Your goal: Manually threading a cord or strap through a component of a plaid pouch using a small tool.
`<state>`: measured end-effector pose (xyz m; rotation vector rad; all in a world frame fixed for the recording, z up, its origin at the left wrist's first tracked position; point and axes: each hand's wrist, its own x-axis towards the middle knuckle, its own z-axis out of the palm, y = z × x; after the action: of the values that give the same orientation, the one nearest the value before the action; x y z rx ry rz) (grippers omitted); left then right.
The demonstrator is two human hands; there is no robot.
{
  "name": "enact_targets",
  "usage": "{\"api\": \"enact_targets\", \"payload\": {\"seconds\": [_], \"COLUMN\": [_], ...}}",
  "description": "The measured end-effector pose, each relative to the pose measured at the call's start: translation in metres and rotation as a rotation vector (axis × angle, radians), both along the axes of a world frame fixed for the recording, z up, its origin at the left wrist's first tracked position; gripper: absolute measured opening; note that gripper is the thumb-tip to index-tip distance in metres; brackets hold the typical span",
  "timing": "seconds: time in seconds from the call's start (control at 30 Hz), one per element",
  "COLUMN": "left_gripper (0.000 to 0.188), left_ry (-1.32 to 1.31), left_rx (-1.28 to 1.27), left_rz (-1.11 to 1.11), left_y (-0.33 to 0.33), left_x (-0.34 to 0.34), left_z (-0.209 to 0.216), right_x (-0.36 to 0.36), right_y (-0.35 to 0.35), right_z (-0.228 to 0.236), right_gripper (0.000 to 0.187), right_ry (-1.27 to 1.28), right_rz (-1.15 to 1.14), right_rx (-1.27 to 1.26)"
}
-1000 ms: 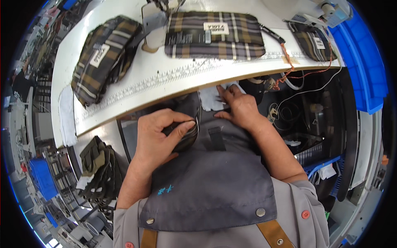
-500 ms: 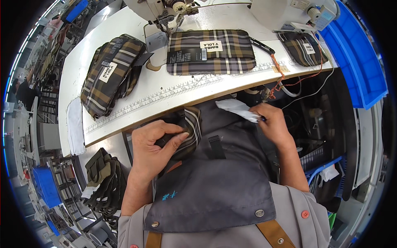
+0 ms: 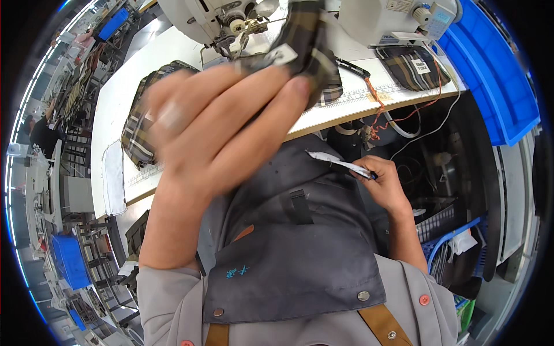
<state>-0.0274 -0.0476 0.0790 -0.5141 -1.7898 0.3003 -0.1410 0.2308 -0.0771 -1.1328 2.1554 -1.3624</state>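
Left hand (image 3: 213, 121) is raised close to the camera, large and motion-blurred. Its fingers (image 3: 254, 86) are clamped on a dark plaid fabric piece with a small white label (image 3: 306, 34), held up in front of the white sewing machine (image 3: 219, 17) at the far edge of the white desk (image 3: 115, 104).

Right hand (image 3: 384, 184) is low, near the right side of the lap, below the desk edge. Its fingers are pinched together on a thin white strip, paper or fabric (image 3: 334, 162), which sticks out to the left over the dark grey apron (image 3: 288, 254). Something small and dark shows at the fingertips; can't tell what it is.

On the desk: a plaid zip pouch (image 3: 138, 132) lies left, partly hidden behind the left hand. A second plaid pouch with white label (image 3: 412, 63) lies far right, just beside the machine base. A printed ruler strip (image 3: 358, 98) runs along the near desk edge. Orange thread (image 3: 378, 112) hangs off that edge to the right of centre.

A blue plastic bin (image 3: 490, 75) sits right of the desk. A white cloth (image 3: 112, 179) hangs at the desk's left end.
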Motion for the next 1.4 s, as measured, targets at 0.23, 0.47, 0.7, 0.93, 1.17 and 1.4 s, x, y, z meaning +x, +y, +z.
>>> {"api": "enact_targets", "payload": {"seconds": [0.23, 0.47, 0.7, 0.93, 1.17, 1.4], "left_gripper": [0.026, 0.033, 0.028, 0.023, 0.021, 0.017], "left_ry": [-0.773, -0.719, -0.871, -0.99, -1.059, -1.096], "left_rx": [0.467, 0.53, 0.411, 0.618, 0.713, 0.794], "left_rz": [0.186, 0.113, 0.029, 0.071, 0.054, 0.103], "left_y": [-0.008, 0.024, 0.055, 0.042, 0.038, 0.031], "left_x": [-0.021, 0.007, 0.04, 0.046, 0.055, 0.062], "left_z": [-0.093, -0.099, -0.138, -0.155, -0.171, -0.177], "right_x": [0.0, -0.01, -0.023, -0.03, -0.036, -0.05], "right_y": [0.014, 0.032, 0.036, 0.065, 0.078, 0.104], "right_z": [-0.02, -0.015, 0.008, -0.013, -0.044, -0.072], "right_gripper": [0.008, 0.01, 0.014, 0.011, 0.023, 0.033], "right_ry": [0.036, 0.058, 0.037, -0.169, -0.347, -0.763], "right_rz": [-0.054, -0.065, -0.03, -0.161, -0.261, -0.847], "right_rx": [-0.044, -0.02, 0.029, 0.115, -0.076, -0.508]}}
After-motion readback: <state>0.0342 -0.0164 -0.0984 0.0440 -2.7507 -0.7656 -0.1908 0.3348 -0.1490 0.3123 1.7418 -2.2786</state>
